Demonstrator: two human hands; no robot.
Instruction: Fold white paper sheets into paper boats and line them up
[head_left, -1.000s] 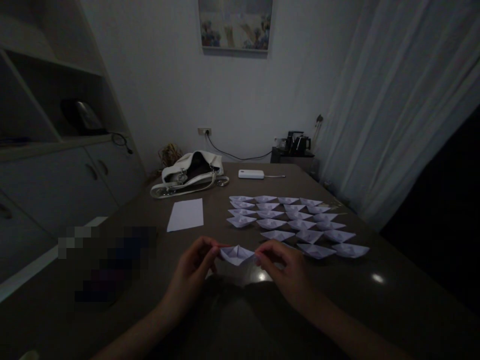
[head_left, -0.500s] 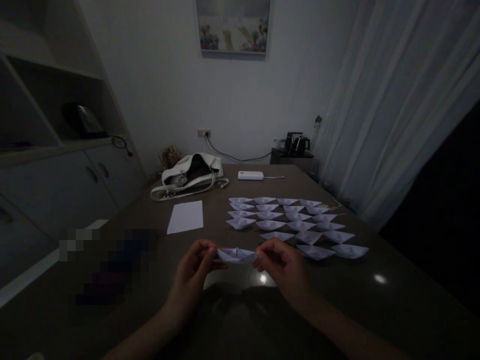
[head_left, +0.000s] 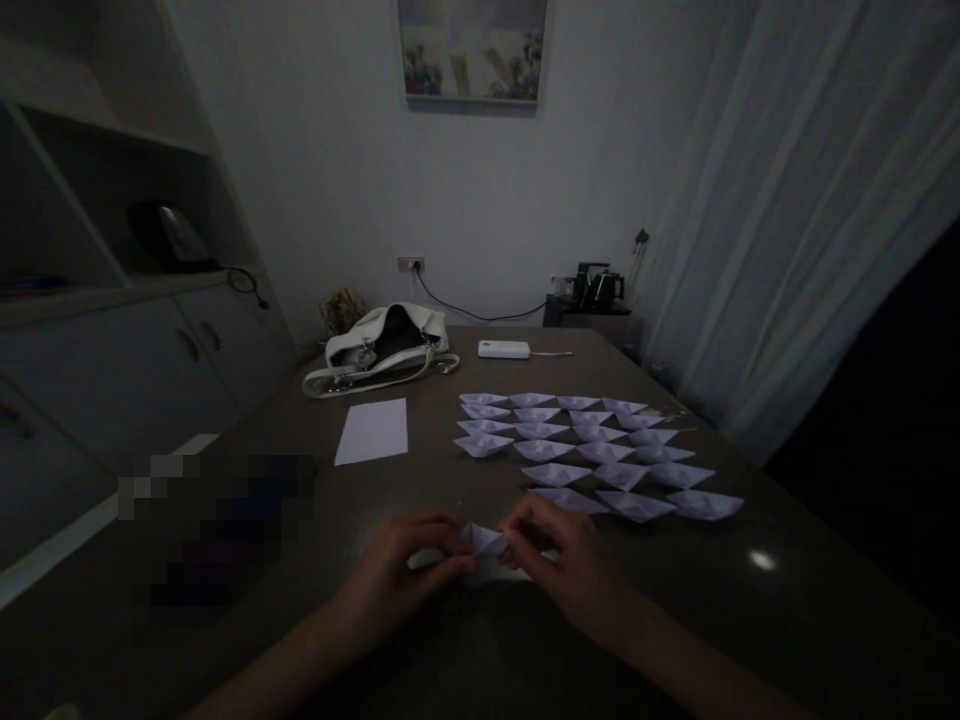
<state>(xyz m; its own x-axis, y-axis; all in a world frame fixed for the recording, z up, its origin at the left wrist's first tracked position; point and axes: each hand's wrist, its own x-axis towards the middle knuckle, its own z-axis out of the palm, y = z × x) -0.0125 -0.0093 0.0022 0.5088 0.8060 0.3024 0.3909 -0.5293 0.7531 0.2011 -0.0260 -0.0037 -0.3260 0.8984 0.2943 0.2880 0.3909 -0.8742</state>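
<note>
Between my two hands is a small white folded paper boat [head_left: 486, 541], low over the near part of the dark table. My left hand [head_left: 409, 560] holds its left end between thumb and fingers. The fingers of my right hand [head_left: 551, 545] are pinched on its right end, and both hands cover parts of it. Beyond my right hand stand several finished-looking paper boats [head_left: 604, 452] in rows. A stack or sheet of white paper [head_left: 373, 432] lies flat ahead of my left hand.
A white handbag [head_left: 386, 345] sits at the table's far left. Right of it lies a white power bank [head_left: 503, 349] with a short cable. A blurred-out patch [head_left: 225, 530] covers something at the left. The dark table [head_left: 675, 600] reaches towards the curtain [head_left: 720, 250] on the right.
Both hands have brought the paper boat down and nearer to me. They have come closer together, and my left fingers have shifted over the boat. The boats in rows stay put.
</note>
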